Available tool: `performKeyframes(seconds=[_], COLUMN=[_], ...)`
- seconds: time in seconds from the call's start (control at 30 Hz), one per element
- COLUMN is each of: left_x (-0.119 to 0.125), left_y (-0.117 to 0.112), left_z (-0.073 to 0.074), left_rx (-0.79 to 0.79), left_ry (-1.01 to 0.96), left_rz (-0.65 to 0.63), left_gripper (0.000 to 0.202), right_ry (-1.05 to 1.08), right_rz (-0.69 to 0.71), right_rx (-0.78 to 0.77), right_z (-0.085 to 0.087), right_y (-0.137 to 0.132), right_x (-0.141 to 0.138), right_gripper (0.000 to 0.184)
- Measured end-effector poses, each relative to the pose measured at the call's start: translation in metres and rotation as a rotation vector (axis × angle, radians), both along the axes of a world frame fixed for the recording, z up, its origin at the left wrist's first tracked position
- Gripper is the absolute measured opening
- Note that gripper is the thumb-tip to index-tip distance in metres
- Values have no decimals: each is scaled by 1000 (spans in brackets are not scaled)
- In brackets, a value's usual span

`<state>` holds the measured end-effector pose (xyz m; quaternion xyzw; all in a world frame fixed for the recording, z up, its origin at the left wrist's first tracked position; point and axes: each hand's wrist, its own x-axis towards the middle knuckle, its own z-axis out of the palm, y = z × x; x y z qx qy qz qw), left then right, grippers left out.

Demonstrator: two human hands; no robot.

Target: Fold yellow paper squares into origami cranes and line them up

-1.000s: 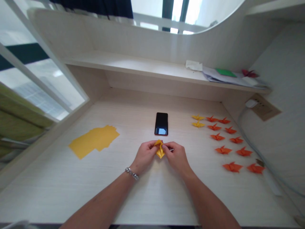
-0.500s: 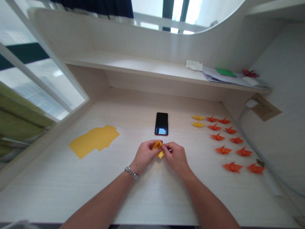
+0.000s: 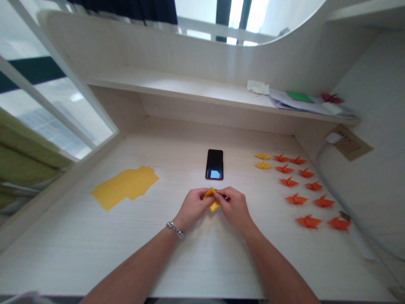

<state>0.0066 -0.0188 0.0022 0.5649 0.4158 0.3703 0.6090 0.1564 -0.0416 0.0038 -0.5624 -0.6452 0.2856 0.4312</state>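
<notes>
Left hand [image 3: 193, 207] and right hand [image 3: 233, 207], both pinched closed, grip one small folded yellow paper [image 3: 209, 193] between them; uneven pressure could skew or tear it.

Hands [image 3: 193, 207] [image 3: 233, 207] close together, apparently mid-pinch.

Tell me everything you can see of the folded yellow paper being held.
The folded yellow paper looks smooth, with a pointed peak at the far end and another section below it in view. The left hand and right hand pinch it, partly covering it, on the near side of the black smartphone. Whether it touches the desk is unclear.
</notes>
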Motion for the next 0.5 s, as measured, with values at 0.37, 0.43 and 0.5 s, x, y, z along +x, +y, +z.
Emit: performKeyframes(seconds=[0.37,0.43,0.5], left_x=[0,0,0], left_y=[-2,-2,-2], left_z=[4,3,1], left_rx=[6,0,-9], left_ry=[95,100,110], left_rz=[-44,-45,-49], left_gripper=[25,25,23], right_ry=[-35,8,53], right_rz=[-6,-15,-24], right_rx=[37,16,-1], right_z=[1,1,1], right_y=[-1,-1,0], right_x=[-1,-1,-1], right_gripper=[15,15,14])
